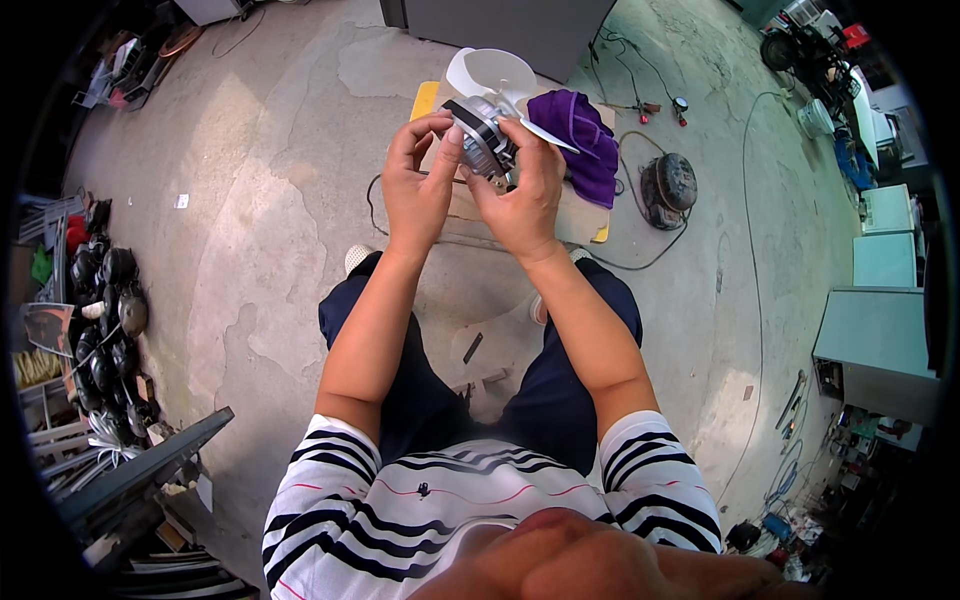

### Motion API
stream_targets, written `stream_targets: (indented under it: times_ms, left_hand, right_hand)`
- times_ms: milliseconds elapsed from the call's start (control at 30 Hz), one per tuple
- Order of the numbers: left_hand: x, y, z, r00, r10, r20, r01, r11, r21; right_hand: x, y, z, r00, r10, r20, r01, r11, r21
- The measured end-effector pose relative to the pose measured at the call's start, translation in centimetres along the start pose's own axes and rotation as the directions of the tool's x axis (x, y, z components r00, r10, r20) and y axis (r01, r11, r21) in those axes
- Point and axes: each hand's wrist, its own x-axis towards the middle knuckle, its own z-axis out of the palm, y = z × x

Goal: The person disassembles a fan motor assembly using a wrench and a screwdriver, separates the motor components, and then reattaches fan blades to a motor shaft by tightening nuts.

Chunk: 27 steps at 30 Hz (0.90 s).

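Observation:
In front of me, above a low board, I hold a silver metal motor with a black band (478,135) in both hands. The fingers and thumb of my left hand (418,190) grip its left side. On the other side my right hand (525,195) grips it, thumb below and fingers on top. Just beyond it, a white bowl-like plastic part (492,70) rests on the board (470,212). A thin white, pointed piece (545,136) sticks out past my right fingers; I cannot tell what it joins. A crumpled purple cloth (578,140) lies to the right.
A dark round compressor (668,190) and a hose stand on the floor right of the board. A grey cabinet (500,30) is beyond it. Several black compressors (118,300) line the left, and a pale green appliance (870,335) stands on the right.

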Motion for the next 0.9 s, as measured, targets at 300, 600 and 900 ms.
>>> stream_targets:
  times_ms: [300, 600, 900]
  left_hand:
    - [-0.34, 0.55, -0.11, 0.981, 0.15, 0.12, -0.18, 0.938, 0.295]
    - [-0.35, 0.95, 0.22, 0.968, 0.209, 0.141, -0.244, 0.913, 0.325]
    - [-0.26, 0.55, -0.09, 0.984, 0.15, 0.092, -0.172, 0.932, 0.319]
  right_hand:
    - [0.0, 0.03, -0.03, 0.999, 0.033, 0.001, -0.033, 0.999, 0.017]
    - [-0.16, 0.32, 0.14, 0.999, 0.048, -0.024, -0.047, 0.998, 0.041]
    - [-0.06, -0.02, 0.05, 0.998, 0.064, -0.009, -0.064, 0.996, 0.056]
